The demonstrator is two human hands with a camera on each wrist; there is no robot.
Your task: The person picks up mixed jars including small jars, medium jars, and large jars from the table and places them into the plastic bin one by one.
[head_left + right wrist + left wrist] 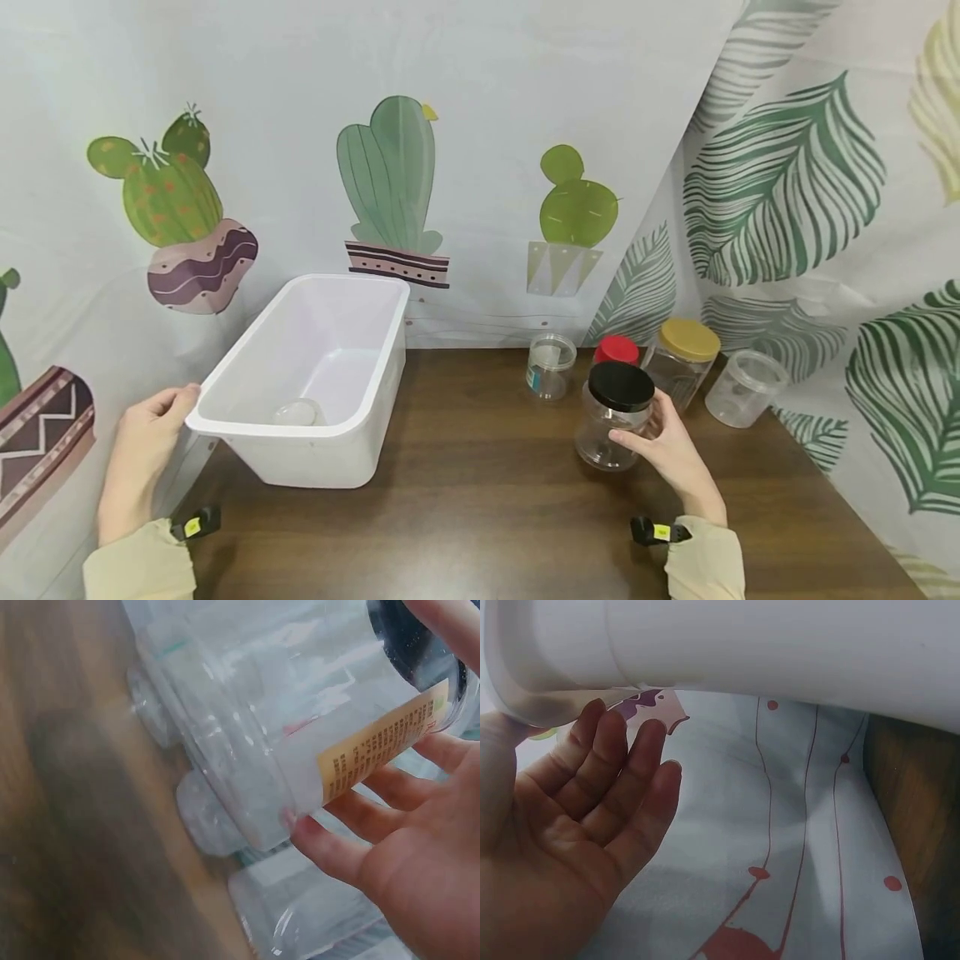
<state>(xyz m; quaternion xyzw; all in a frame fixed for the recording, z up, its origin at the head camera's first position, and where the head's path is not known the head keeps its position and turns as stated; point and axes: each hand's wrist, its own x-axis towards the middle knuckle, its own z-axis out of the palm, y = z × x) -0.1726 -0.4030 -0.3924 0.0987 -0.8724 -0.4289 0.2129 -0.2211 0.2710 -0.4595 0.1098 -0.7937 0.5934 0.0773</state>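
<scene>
My left hand (150, 442) pinches the near left corner of a white plastic tub (352, 458). In the left wrist view the fingertips (654, 739) curl under the tub's rim. A clear round container (297, 412) lies inside the tub. On the right, my right hand (671, 454) grips a clear jar (606, 437) with a black lid, thumb in front and fingers behind. Close up, the jar shows a tan printed label (382, 742). Whether its base touches the table cannot be told. Right behind it stands a red-lidded jar (618, 348), partly hidden.
A yellow-lidded clear jar (686, 354) stands behind my right hand. An open clear jar (746, 387) is near the table's right edge, and another with a blue label (551, 367) is by the back wall. Patterned cloth (480, 167) hangs behind the brown table (480, 500).
</scene>
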